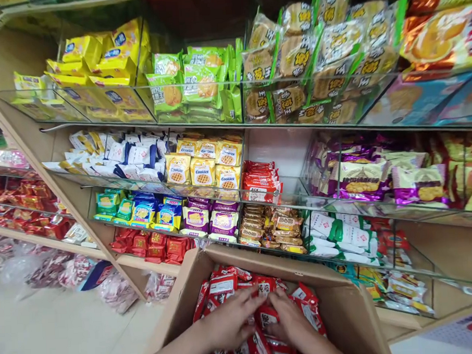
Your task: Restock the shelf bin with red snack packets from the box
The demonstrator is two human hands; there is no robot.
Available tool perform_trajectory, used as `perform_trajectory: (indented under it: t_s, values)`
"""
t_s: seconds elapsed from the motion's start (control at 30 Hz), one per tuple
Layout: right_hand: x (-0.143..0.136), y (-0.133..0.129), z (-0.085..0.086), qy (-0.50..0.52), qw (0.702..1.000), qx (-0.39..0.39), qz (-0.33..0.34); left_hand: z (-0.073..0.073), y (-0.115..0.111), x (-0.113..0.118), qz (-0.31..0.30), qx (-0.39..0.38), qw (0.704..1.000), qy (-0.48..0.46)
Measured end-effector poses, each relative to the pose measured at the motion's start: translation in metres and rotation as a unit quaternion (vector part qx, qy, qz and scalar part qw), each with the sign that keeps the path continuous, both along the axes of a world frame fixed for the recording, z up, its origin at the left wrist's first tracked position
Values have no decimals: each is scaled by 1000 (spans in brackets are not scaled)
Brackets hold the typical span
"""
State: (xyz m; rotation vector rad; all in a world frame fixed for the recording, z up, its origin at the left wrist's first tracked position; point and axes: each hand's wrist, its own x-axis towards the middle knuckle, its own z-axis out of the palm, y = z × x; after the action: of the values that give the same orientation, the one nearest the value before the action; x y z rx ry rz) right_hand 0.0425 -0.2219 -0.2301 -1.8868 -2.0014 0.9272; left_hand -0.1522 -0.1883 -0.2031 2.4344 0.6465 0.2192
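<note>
Both of my hands reach into a cardboard box [343, 303] that holds many small red snack packets [223, 284]. My left hand [232, 318] lies over the packets on the left side, its fingers apart and pointing right. My right hand [287, 315] is close beside it, fingers also apart, touching the packets. One red packet [267, 317] with white lettering shows between the two hands. The undersides of my fingers are partly hidden, and neither hand is lifting a packet.
Behind the box rises a shelf with glass-fronted compartments. A short stack of red packets [262, 181] stands in the middle row, beside cookie packets [202, 170] and purple packets [361, 179]. Bagged goods [116, 292] lie on the floor at left.
</note>
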Motion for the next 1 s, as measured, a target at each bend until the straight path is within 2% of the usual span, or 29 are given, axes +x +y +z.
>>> perform_trajectory:
  t_s: [0.07,0.13,0.2,0.27,0.33,0.5,0.63,0.77,0.87,1.0]
  values:
    - [8,-1,10,19,1000,11,-14,-2,6,-1,66,-54,995,-60]
    - [14,-2,21,73,996,26,-33,2,10,3,144,-111,972,-150]
    - [17,-2,31,189,980,34,-55,7,11,11,183,-234,926,-234]
    - [16,-3,36,318,945,32,-68,8,9,20,186,-382,858,-290]
    - [13,-3,38,388,918,33,-81,8,7,26,191,-451,821,-293]
    - [10,-5,35,399,895,87,-178,7,4,29,233,-502,770,-319]
    - [9,-6,34,379,900,97,-191,9,5,29,245,-525,741,-339]
    - [8,-7,31,366,908,99,-178,7,6,32,260,-536,727,-341]
    - [7,-9,28,358,908,99,-193,3,5,32,275,-531,722,-348]
    - [4,-11,26,301,923,139,-193,3,3,31,280,-515,723,-366]
